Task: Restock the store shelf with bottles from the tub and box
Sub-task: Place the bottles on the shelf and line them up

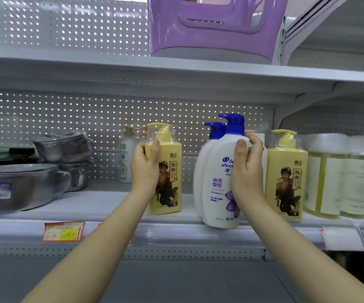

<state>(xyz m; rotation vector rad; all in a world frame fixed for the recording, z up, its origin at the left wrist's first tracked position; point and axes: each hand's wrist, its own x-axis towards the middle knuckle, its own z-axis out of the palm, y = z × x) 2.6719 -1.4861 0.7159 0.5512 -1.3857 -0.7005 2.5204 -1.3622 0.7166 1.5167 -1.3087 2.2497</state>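
My left hand (145, 165) grips a yellow pump bottle (170, 171) standing upright on the white shelf (102, 206). My right hand (247, 169) grips a white shampoo bottle with a blue pump (218, 189), its base at the shelf's front edge. A second white bottle with a blue pump (200, 169) stands just behind it. Another yellow pump bottle (286, 178) stands to the right of my right hand. A small pale bottle (125, 158) stands at the back, left of my left hand.
Steel pots (21, 184) wrapped in film sit at the shelf's left. Pale yellow-green bottles (338, 178) line the right end. A purple plastic stool (216, 29) rests on the upper shelf. Price tags (64, 231) hang on the front rail.
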